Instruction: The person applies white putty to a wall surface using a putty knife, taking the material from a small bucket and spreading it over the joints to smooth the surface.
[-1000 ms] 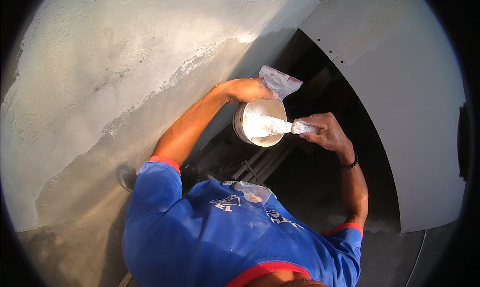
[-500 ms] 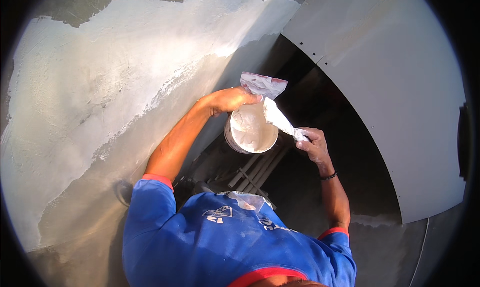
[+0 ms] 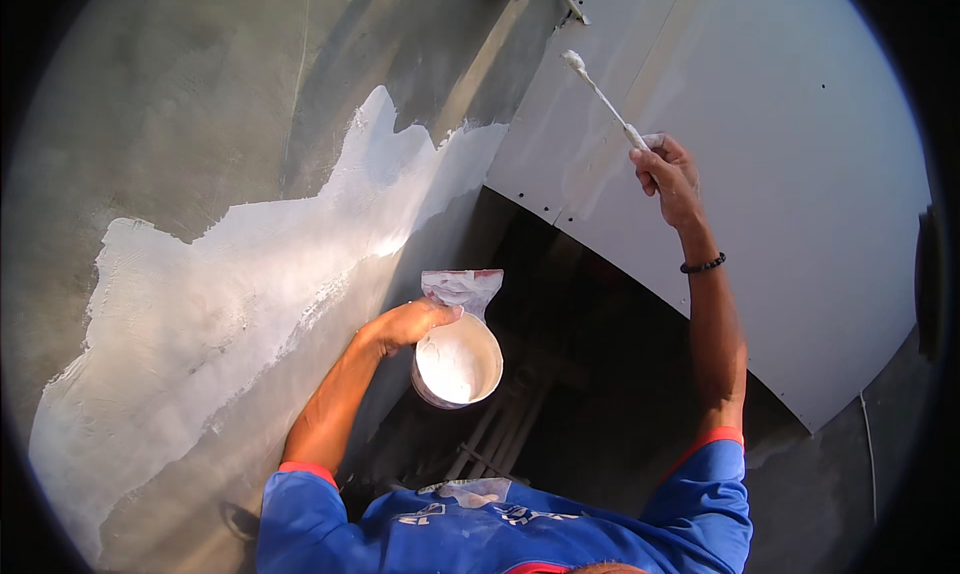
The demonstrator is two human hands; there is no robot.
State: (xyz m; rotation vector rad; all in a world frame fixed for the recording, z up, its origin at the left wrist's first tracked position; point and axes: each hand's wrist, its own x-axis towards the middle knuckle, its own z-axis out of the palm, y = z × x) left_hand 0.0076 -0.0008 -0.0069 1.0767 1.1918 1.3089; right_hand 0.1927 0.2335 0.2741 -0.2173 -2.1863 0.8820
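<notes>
My left hand (image 3: 412, 323) is closed on the rim of a round tub (image 3: 484, 352) partly filled with white putty (image 3: 446, 372). The same hand keeps a wide, putty-smeared scraper (image 3: 466, 290) against the tub's far edge, its blade pointing away from me. Raised to the far right, my right hand (image 3: 672, 179) grips a putty knife (image 3: 607, 104) by its handle. The knife appears edge-on, with a lump of white putty at its tip. It is held over or in front of the light grey panel (image 3: 780, 224); whether it touches is unclear.
On the left stands a grey wall (image 3: 200, 154) with a large patch of white putty (image 3: 230, 284) spread across it. A dark opening lies below the panel's curved edge. Several pipes (image 3: 505, 429) show in the shadow beneath the tub. A short white cable (image 3: 572, 2) hangs at the top.
My right hand has lifted the putty knife out of the tub and up toward the panel. The tub and scraper, in my left hand, now appear lower and further left; the view has shifted too.
</notes>
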